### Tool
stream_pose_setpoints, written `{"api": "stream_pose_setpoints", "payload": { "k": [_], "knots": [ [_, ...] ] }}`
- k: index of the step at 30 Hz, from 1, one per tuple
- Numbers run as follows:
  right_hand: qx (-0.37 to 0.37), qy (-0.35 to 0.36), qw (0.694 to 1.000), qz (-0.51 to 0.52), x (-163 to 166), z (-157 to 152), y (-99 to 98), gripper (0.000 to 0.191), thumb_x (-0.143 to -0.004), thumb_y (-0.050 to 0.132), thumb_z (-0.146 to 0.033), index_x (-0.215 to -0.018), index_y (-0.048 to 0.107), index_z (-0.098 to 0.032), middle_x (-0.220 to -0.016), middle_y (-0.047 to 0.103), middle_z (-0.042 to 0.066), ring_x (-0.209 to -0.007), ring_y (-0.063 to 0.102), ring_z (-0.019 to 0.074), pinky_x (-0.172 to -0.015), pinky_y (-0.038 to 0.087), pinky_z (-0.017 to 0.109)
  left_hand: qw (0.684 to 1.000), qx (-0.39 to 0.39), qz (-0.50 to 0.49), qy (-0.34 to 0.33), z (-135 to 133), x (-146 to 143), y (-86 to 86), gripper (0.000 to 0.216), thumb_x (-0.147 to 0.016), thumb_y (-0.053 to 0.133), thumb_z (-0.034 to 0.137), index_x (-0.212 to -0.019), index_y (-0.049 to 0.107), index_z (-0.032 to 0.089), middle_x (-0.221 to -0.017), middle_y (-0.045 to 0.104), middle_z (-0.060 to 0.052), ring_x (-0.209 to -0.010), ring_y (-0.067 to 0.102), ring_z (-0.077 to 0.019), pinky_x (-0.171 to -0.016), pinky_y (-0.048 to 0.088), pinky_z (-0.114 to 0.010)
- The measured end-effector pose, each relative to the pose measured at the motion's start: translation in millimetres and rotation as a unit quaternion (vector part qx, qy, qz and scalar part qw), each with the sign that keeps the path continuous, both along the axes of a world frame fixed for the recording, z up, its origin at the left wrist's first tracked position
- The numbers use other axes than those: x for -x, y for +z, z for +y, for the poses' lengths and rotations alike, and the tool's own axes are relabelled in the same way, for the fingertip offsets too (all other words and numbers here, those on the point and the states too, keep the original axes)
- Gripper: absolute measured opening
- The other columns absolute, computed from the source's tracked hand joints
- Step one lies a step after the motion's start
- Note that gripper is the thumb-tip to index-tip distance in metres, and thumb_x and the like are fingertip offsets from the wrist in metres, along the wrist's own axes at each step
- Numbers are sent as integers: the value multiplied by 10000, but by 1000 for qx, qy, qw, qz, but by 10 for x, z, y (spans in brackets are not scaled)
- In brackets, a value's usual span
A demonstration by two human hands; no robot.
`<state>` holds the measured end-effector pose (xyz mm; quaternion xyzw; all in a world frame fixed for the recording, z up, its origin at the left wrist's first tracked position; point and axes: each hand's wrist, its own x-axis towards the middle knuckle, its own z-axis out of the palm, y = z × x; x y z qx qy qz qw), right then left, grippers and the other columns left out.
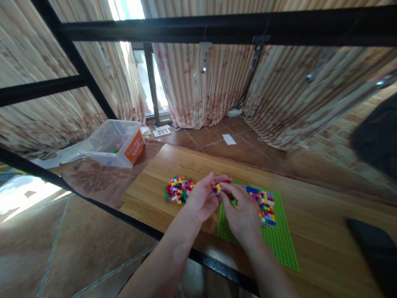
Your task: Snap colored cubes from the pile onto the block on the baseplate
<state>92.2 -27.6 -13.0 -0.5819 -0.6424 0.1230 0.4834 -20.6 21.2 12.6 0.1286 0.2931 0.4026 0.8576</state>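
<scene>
My left hand (205, 198) is cupped, palm up, around a few small toy bricks (216, 188) in orange and yellow. From the right, my right hand (241, 207) reaches in, its thumb and fingertips pinched together at those same bricks. A green studded baseplate (283, 244) lies under my right hand. On it is a block of many-coloured bricks (266, 207) set close together, partly hidden by that hand. Left of my left hand, a loose pile of mixed toy bricks (178, 190) is spread on the wooden table.
The wooden table (155, 169) has a dark metal front edge. A clear plastic box (108, 142) with an orange label stands on a rug at the left. A dark flat object (374, 248) lies at the right. Black metal bars (186, 31) cross in front of striped curtains (192, 82).
</scene>
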Motion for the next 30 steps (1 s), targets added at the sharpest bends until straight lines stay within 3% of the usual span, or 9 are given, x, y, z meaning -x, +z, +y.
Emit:
{"api": "stream_pose_setpoints", "payload": {
  "k": [9,16,20,24,30],
  "knots": [
    [1,-7,1000,-11,-72,-6,43,170,-871,569,-205,-952,718,-222,-1002,718,70,-940,668,202,-849,552,379,998,-36,-11,-44,-52,-44,38,476,-994,378,454,-979,716,119,-1042,711,-121,-863,661,-161,-812,497,-271],
    [-22,-26,999,26,-107,-52,109,162,-899,547,-240,-948,701,-233,-963,729,57,-903,674,186,-828,547,361,999,-9,10,-50,-33,-60,45,435,-986,421,415,-916,716,102,-929,710,-120,-778,652,-138,-788,514,-248],
    [-19,-89,990,103,-359,-65,149,190,-883,583,-336,-941,716,-214,-916,730,56,-803,676,172,-726,554,323,997,17,69,-11,-22,-77,10,301,-953,497,282,-823,702,104,-857,703,-104,-766,663,-136,-761,536,-252],
    [-11,-157,974,161,-781,-97,180,254,-861,590,-369,-976,736,-196,-868,706,54,-684,647,144,-635,543,301,989,14,142,44,-15,-92,-28,204,-871,533,106,-722,672,114,-726,660,-43,-628,609,-76,-627,503,-192],
    [35,-153,958,241,-1122,-178,181,277,-757,688,-341,-971,715,-168,-647,622,-20,-546,561,106,-518,481,252,981,-51,187,10,-41,-136,-64,124,-760,622,168,-663,670,108,-664,627,-20,-566,558,-64,-541,456,-180]
  ]
}}
